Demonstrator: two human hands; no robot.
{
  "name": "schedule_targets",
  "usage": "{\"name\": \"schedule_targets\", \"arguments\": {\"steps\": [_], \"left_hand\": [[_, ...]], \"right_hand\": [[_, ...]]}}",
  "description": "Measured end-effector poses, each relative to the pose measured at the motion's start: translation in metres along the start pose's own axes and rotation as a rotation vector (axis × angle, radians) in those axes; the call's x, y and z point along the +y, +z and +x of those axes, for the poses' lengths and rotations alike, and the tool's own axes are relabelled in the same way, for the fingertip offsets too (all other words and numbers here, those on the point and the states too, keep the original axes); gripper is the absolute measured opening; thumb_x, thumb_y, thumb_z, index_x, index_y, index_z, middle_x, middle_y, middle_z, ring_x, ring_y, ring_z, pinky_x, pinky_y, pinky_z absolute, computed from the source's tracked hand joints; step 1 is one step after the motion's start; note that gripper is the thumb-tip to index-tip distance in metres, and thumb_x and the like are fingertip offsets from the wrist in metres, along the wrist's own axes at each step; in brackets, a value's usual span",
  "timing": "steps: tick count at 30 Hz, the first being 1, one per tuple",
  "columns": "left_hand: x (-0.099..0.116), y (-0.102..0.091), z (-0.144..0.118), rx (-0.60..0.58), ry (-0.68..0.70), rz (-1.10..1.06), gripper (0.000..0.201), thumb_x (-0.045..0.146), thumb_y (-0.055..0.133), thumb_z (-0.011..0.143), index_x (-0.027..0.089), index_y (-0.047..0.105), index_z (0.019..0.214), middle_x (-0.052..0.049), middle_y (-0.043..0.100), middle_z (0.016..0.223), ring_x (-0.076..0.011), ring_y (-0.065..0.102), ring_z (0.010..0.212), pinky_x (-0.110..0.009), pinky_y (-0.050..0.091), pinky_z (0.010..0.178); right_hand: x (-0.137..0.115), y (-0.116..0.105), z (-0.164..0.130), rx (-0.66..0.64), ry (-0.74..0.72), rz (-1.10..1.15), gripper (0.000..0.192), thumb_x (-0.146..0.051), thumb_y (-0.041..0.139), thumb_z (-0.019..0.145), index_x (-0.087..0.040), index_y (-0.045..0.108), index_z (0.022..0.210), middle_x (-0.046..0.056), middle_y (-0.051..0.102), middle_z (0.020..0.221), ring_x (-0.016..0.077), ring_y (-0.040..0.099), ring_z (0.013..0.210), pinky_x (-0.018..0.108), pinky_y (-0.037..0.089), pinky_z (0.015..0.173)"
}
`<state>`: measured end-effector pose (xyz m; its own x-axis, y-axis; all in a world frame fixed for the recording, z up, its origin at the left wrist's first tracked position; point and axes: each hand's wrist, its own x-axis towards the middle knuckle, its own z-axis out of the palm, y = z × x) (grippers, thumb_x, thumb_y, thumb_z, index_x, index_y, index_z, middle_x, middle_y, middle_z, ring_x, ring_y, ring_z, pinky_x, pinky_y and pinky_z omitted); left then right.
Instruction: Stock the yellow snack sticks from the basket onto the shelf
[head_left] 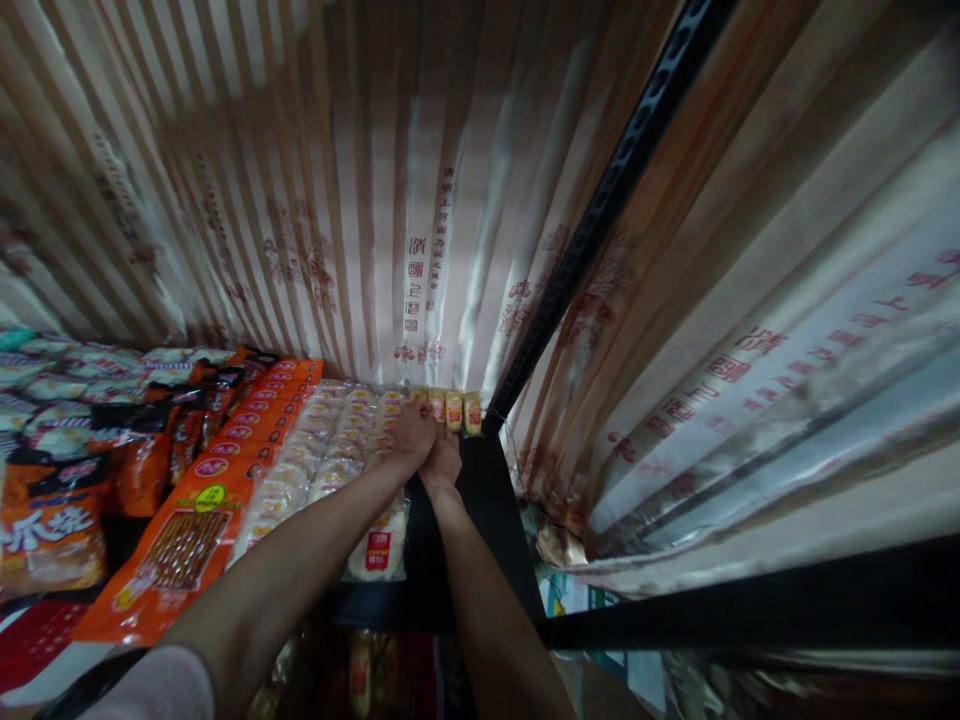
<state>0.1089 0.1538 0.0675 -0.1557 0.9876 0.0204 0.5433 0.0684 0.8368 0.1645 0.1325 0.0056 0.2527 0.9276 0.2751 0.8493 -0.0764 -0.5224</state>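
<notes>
My left hand (411, 428) reaches to the back of a black shelf (484, 500). Its fingers are curled at a row of small yellow packs with red labels (454, 411), upright against the back. Close beside it and partly touching it, my right hand (441, 462) has its fingers bent in just below the same row. What either hand holds is hidden and dim. Left of the hands lie rows of clear-wrapped pale round cakes with red labels (379, 550).
Orange snack bags (187, 545) stand in a long row further left, beside orange-and-black packets (56, 525). A black slotted post (592, 230) rises at the shelf's back right corner. Printed pale sheeting (360, 200) hangs behind and on the right.
</notes>
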Motion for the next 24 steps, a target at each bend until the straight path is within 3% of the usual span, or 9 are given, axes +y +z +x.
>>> {"name": "schedule_targets", "arguments": {"steps": [4, 13, 20, 24], "left_hand": [[-0.002, -0.007, 0.002, 0.044, -0.051, 0.003, 0.025, 0.013, 0.045, 0.080, 0.017, 0.067, 0.091, -0.009, 0.069, 0.101, -0.0186, 0.063, 0.094, -0.027, 0.046, 0.083], [-0.009, -0.011, -0.001, 0.077, -0.024, -0.016, 0.025, 0.010, 0.043, 0.079, 0.015, 0.065, 0.089, -0.010, 0.067, 0.102, -0.0188, 0.061, 0.097, -0.028, 0.044, 0.089], [-0.007, 0.003, 0.000, 0.167, 0.037, -0.010, 0.026, 0.012, 0.042, 0.082, 0.016, 0.065, 0.091, -0.008, 0.067, 0.101, -0.0168, 0.060, 0.098, -0.027, 0.044, 0.091], [-0.004, 0.016, -0.005, 0.102, 0.190, 0.107, 0.029, 0.010, 0.039, 0.082, 0.016, 0.064, 0.094, -0.008, 0.066, 0.104, -0.0179, 0.058, 0.101, -0.030, 0.043, 0.094]], "right_hand": [[-0.010, 0.000, -0.001, -0.012, 0.015, -0.048, 0.022, -0.018, 0.047, 0.083, -0.019, 0.057, 0.103, 0.012, 0.063, 0.102, 0.0241, 0.054, 0.097, 0.032, 0.042, 0.077], [-0.012, -0.002, 0.000, -0.024, 0.035, -0.018, 0.022, -0.018, 0.048, 0.083, -0.016, 0.058, 0.103, 0.012, 0.064, 0.099, 0.0232, 0.056, 0.094, 0.031, 0.041, 0.080], [0.009, -0.010, 0.001, 0.149, 0.039, 0.074, 0.029, -0.028, 0.050, 0.083, -0.016, 0.059, 0.108, 0.012, 0.065, 0.100, 0.0230, 0.057, 0.094, 0.032, 0.043, 0.081], [0.030, -0.025, 0.009, 0.315, 0.068, 0.104, 0.040, -0.034, 0.048, 0.083, -0.011, 0.057, 0.114, 0.016, 0.063, 0.105, 0.0261, 0.055, 0.099, 0.036, 0.042, 0.085]]}}
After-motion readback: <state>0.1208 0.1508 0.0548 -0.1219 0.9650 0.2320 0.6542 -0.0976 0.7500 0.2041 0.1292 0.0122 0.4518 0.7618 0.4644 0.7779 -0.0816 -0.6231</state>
